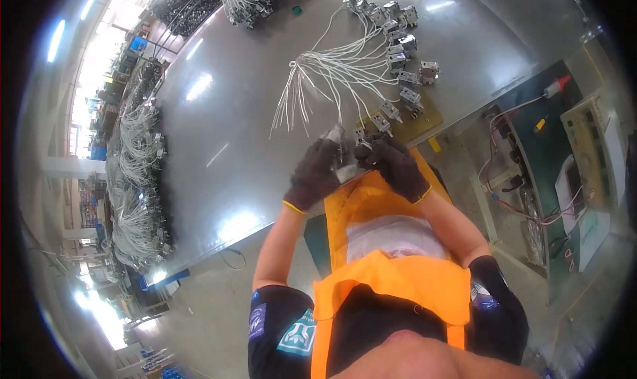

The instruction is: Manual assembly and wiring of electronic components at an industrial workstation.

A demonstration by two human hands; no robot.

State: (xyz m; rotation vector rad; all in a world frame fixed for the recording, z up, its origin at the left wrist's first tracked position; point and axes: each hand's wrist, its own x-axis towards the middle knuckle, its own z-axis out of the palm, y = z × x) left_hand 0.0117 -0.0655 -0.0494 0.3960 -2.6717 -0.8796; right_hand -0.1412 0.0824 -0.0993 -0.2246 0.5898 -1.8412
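Note:
I wear dark gloves with yellow cuffs on both hands, which meet at the near edge of the metal table (239,153). My left hand (316,172) is closed around a crumpled white cloth (334,136), part of which hangs below the fingers. Close beside it, my right hand (398,165) is closed, its fingertips at a small silver metal part (361,137) on a white wire. What lies between the two hands is partly hidden. From a bundle of white wires (296,65), strands fan out to several boxy silver metal parts (397,60) beyond my hands.
A tan board (428,115) lies under some metal parts near the table's right edge. More wired parts (249,0) are heaped at the far edge, and others hang (138,153) at left. At right stands a dark bench (531,137) with a cabled instrument (590,150).

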